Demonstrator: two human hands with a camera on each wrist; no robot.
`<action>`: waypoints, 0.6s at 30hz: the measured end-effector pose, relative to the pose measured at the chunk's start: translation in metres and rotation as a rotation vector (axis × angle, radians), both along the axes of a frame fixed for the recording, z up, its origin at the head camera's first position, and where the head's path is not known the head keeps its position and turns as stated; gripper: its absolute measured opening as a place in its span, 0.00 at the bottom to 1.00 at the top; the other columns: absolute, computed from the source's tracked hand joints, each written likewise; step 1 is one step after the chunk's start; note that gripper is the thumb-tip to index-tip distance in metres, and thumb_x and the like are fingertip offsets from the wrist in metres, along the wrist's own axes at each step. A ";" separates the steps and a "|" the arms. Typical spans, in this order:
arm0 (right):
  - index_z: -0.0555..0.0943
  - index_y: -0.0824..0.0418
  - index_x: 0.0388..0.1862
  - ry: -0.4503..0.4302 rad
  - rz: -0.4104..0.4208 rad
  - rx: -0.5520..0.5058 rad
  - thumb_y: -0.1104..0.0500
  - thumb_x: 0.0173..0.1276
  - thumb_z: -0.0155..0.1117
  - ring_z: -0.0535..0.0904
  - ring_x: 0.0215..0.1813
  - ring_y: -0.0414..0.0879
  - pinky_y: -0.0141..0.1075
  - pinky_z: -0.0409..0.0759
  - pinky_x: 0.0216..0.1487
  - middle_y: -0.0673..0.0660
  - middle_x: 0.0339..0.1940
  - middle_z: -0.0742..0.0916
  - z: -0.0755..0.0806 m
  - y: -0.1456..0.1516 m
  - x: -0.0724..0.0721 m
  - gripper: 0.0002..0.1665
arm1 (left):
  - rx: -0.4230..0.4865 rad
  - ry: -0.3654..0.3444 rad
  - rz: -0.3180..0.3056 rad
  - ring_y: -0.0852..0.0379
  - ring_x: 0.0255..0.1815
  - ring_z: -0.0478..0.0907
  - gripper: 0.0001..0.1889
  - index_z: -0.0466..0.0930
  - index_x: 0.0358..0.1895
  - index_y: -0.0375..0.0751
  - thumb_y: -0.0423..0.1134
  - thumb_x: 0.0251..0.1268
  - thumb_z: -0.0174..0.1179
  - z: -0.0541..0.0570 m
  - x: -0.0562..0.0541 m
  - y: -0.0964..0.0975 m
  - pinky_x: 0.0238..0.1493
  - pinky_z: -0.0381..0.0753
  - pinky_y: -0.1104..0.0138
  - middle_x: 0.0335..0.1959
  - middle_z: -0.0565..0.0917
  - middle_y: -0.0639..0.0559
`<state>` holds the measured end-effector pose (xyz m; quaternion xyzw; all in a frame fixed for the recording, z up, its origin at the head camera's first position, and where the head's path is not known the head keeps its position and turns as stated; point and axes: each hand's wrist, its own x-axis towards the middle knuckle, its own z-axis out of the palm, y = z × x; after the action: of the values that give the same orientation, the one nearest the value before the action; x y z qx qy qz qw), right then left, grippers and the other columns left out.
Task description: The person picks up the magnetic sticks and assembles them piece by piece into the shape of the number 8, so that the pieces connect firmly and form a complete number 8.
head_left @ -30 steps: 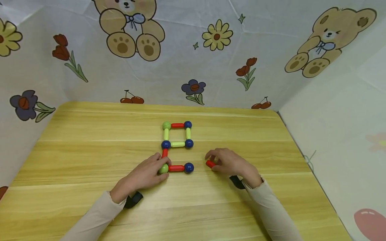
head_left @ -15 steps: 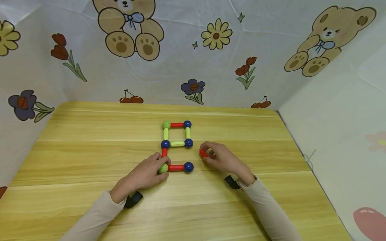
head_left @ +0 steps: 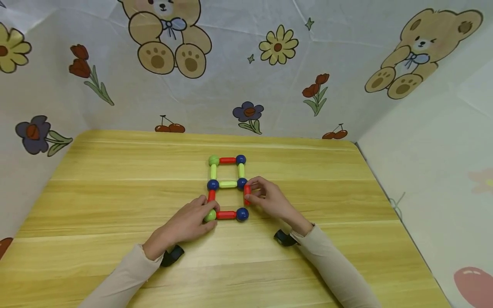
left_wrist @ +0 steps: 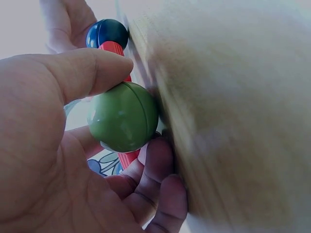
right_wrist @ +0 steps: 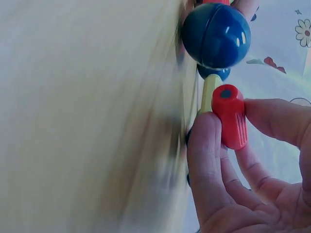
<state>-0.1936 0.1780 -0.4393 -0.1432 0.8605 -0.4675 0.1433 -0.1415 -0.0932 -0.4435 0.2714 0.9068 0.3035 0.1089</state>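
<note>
A flat figure of magnetic rods and balls lies on the table. My left hand (head_left: 188, 220) holds the near-left green ball (left_wrist: 124, 116), thumb on one side and fingers on the other. From that ball a red rod (head_left: 226, 215) runs right to a blue ball (head_left: 242, 214), and another red rod (head_left: 212, 196) leads away to a second blue ball (head_left: 213, 185). Between thumb and fingers my right hand (head_left: 271, 200) pinches a loose red magnetic rod (right_wrist: 230, 116). In the head view this rod lies between the two right-hand blue balls, its far end beside the upper one (head_left: 242, 183).
Beyond the hands, the figure's far square has yellow-green rods (head_left: 228, 184), a red rod (head_left: 227, 160), a green ball (head_left: 213, 160) and a blue ball (head_left: 241, 159). The wooden table (head_left: 115, 179) meets a printed cloth backdrop (head_left: 231, 64) behind and on the right.
My right hand has carried the red rod leftward to the figure's right side and turned it to point away from me. The left hand has stayed on the green ball.
</note>
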 end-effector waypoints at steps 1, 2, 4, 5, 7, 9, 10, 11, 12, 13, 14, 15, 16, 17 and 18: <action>0.76 0.59 0.57 -0.023 -0.004 -0.008 0.61 0.71 0.67 0.85 0.48 0.50 0.39 0.83 0.48 0.60 0.54 0.84 -0.001 -0.001 0.001 0.18 | 0.000 0.001 0.000 0.57 0.31 0.63 0.09 0.78 0.48 0.48 0.40 0.67 0.64 0.000 0.000 0.000 0.32 0.62 0.68 0.35 0.68 0.53; 0.76 0.60 0.57 -0.042 -0.006 -0.015 0.61 0.71 0.67 0.85 0.48 0.50 0.39 0.83 0.48 0.60 0.54 0.84 -0.002 -0.001 0.002 0.18 | -0.001 0.001 0.001 0.57 0.31 0.63 0.09 0.78 0.48 0.48 0.40 0.67 0.64 0.000 0.000 0.000 0.32 0.62 0.68 0.35 0.68 0.53; 0.76 0.60 0.57 -0.070 -0.004 -0.027 0.61 0.71 0.67 0.85 0.49 0.50 0.38 0.83 0.47 0.61 0.54 0.84 -0.003 -0.002 0.002 0.18 | 0.001 0.003 0.000 0.57 0.31 0.63 0.09 0.78 0.48 0.48 0.40 0.67 0.64 0.000 0.000 0.001 0.32 0.62 0.68 0.35 0.68 0.53; 0.76 0.60 0.58 -0.079 -0.001 -0.034 0.61 0.71 0.67 0.85 0.48 0.50 0.38 0.83 0.46 0.61 0.54 0.84 -0.003 -0.002 0.003 0.18 | 0.000 0.004 0.001 0.57 0.31 0.63 0.09 0.78 0.48 0.48 0.40 0.67 0.64 0.000 0.000 0.001 0.32 0.61 0.68 0.35 0.68 0.53; 0.76 0.60 0.58 -0.088 -0.001 -0.035 0.60 0.71 0.67 0.85 0.48 0.49 0.37 0.83 0.44 0.61 0.54 0.84 -0.004 -0.002 0.003 0.19 | -0.006 0.003 0.005 0.57 0.31 0.63 0.09 0.78 0.48 0.48 0.40 0.67 0.65 -0.001 0.000 0.001 0.32 0.61 0.68 0.35 0.68 0.53; 0.75 0.60 0.58 -0.096 -0.001 -0.040 0.61 0.71 0.67 0.86 0.47 0.49 0.37 0.83 0.43 0.62 0.54 0.84 -0.004 -0.003 0.003 0.19 | -0.008 0.003 0.005 0.58 0.31 0.63 0.09 0.78 0.48 0.48 0.41 0.67 0.65 -0.001 0.000 0.001 0.32 0.61 0.68 0.34 0.68 0.53; 0.75 0.60 0.58 -0.098 -0.002 -0.042 0.61 0.70 0.67 0.86 0.47 0.49 0.37 0.83 0.43 0.62 0.54 0.84 -0.004 -0.003 0.003 0.20 | -0.007 0.005 0.004 0.57 0.31 0.63 0.09 0.78 0.48 0.48 0.41 0.68 0.65 -0.001 0.001 0.002 0.32 0.61 0.68 0.34 0.68 0.53; 0.74 0.60 0.59 -0.099 -0.003 -0.043 0.61 0.70 0.67 0.86 0.47 0.49 0.37 0.83 0.44 0.62 0.54 0.84 -0.004 -0.003 0.003 0.20 | -0.008 0.005 0.005 0.57 0.31 0.63 0.09 0.78 0.48 0.48 0.41 0.67 0.65 -0.001 0.001 0.002 0.32 0.61 0.68 0.34 0.68 0.53; 0.74 0.60 0.59 -0.097 -0.003 -0.040 0.61 0.70 0.67 0.86 0.47 0.48 0.37 0.83 0.44 0.62 0.54 0.84 -0.004 -0.003 0.003 0.21 | -0.006 0.008 0.004 0.57 0.31 0.63 0.09 0.78 0.48 0.48 0.41 0.67 0.65 -0.001 0.001 0.002 0.32 0.61 0.68 0.34 0.67 0.53; 0.73 0.60 0.59 -0.095 -0.003 -0.037 0.60 0.70 0.67 0.86 0.47 0.48 0.37 0.83 0.45 0.62 0.54 0.84 -0.004 -0.002 0.003 0.21 | -0.006 0.011 0.004 0.57 0.31 0.63 0.09 0.78 0.48 0.47 0.41 0.68 0.65 -0.002 0.001 0.002 0.32 0.61 0.68 0.34 0.67 0.53; 0.73 0.60 0.60 -0.094 -0.003 -0.034 0.60 0.70 0.67 0.86 0.47 0.49 0.38 0.83 0.46 0.62 0.54 0.84 -0.004 -0.002 0.003 0.22 | -0.005 0.012 0.004 0.57 0.31 0.63 0.09 0.78 0.48 0.47 0.41 0.67 0.65 -0.002 0.001 0.002 0.32 0.61 0.68 0.34 0.67 0.53; 0.72 0.60 0.60 -0.092 -0.003 -0.031 0.60 0.70 0.67 0.86 0.47 0.49 0.38 0.83 0.47 0.62 0.54 0.85 -0.005 -0.002 0.003 0.22 | -0.006 0.015 0.005 0.57 0.31 0.63 0.10 0.78 0.48 0.47 0.41 0.67 0.65 -0.002 0.001 0.002 0.32 0.61 0.68 0.34 0.67 0.53; 0.72 0.60 0.60 -0.093 -0.006 -0.027 0.60 0.70 0.68 0.86 0.48 0.49 0.38 0.83 0.48 0.61 0.54 0.85 -0.005 -0.002 0.003 0.23 | -0.005 0.020 0.003 0.57 0.31 0.63 0.10 0.78 0.48 0.47 0.41 0.67 0.65 -0.002 0.001 0.002 0.32 0.61 0.68 0.34 0.67 0.53; 0.72 0.61 0.60 -0.092 -0.006 -0.025 0.59 0.70 0.67 0.86 0.49 0.49 0.38 0.83 0.48 0.62 0.55 0.85 -0.005 -0.001 0.003 0.23 | -0.009 0.021 0.005 0.57 0.31 0.63 0.10 0.78 0.48 0.47 0.41 0.67 0.65 -0.003 0.001 0.003 0.32 0.61 0.68 0.34 0.67 0.53; 0.71 0.61 0.60 -0.091 -0.006 -0.026 0.59 0.71 0.67 0.86 0.49 0.49 0.39 0.83 0.49 0.62 0.55 0.85 -0.005 -0.001 0.003 0.23 | -0.009 0.025 0.003 0.57 0.31 0.63 0.10 0.78 0.48 0.47 0.41 0.67 0.65 -0.003 0.001 0.003 0.32 0.61 0.68 0.34 0.67 0.53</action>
<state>-0.1905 0.1773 -0.4447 -0.1210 0.8475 -0.4849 0.1790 -0.1407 -0.0903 -0.4463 0.2732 0.9099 0.2961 0.0986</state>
